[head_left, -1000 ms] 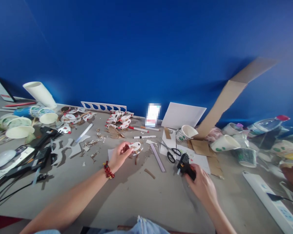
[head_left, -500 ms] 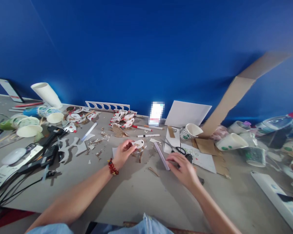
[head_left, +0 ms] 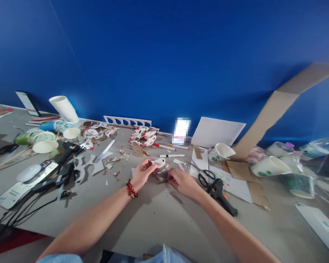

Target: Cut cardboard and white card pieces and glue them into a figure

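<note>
My left hand (head_left: 143,173) pinches a white bird-shaped paper cutout (head_left: 159,162) with a black eye spot, held above the table. A beaded bracelet circles that wrist. Close to its right, my right hand (head_left: 181,181) is curled down at the tabletop over small brown cardboard scraps. Its fingertips are pressed together, and whether a scrap is between them is hidden. A narrow cardboard strip (head_left: 177,198) lies just below this hand. The pale lilac stick (head_left: 181,167) is mostly covered behind it.
Finished-looking red-and-white cutouts (head_left: 146,135) are heaped at the back. Scissors (head_left: 207,178) and a black glue gun (head_left: 221,197) lie right of my right hand. Markers (head_left: 171,156), paper cups (head_left: 271,166), a leaning cardboard strip (head_left: 265,117) and another glue gun (head_left: 55,179) with cables stand around.
My right hand has moved left, from beside the lilac stick to the cardboard scraps near my left hand. My left hand still holds the cutout. The view has shifted slightly left.
</note>
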`<control>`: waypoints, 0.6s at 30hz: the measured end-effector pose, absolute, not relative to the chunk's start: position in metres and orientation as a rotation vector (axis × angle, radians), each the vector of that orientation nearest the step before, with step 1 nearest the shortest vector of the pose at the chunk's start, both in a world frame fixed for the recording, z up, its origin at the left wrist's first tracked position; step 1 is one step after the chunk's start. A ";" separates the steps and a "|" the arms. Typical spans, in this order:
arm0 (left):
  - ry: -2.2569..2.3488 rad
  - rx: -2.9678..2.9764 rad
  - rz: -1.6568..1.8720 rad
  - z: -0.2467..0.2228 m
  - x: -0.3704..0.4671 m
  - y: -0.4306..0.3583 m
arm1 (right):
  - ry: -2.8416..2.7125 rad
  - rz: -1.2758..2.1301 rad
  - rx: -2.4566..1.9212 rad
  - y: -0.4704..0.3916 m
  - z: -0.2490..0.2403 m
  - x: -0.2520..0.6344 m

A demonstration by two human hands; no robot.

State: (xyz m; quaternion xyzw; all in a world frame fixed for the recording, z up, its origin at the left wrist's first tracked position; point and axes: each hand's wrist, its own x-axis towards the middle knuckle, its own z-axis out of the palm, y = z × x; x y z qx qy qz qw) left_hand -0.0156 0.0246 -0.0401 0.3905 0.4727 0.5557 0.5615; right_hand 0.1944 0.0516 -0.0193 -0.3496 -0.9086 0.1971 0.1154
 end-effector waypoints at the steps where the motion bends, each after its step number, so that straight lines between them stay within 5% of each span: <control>1: 1.109 0.914 1.308 -0.040 -0.016 0.024 | -2.661 0.593 -1.029 0.049 -0.018 0.197; 5: 1.090 0.892 1.309 -0.043 -0.015 0.024 | -2.592 0.735 -1.027 0.039 -0.010 0.206; 10: 1.079 0.890 1.311 -0.048 -0.016 0.024 | -1.958 1.505 -1.101 0.028 -0.015 0.213; 18: 1.128 0.945 1.280 -0.049 -0.015 0.025 | -1.358 1.852 -1.057 0.016 -0.025 0.206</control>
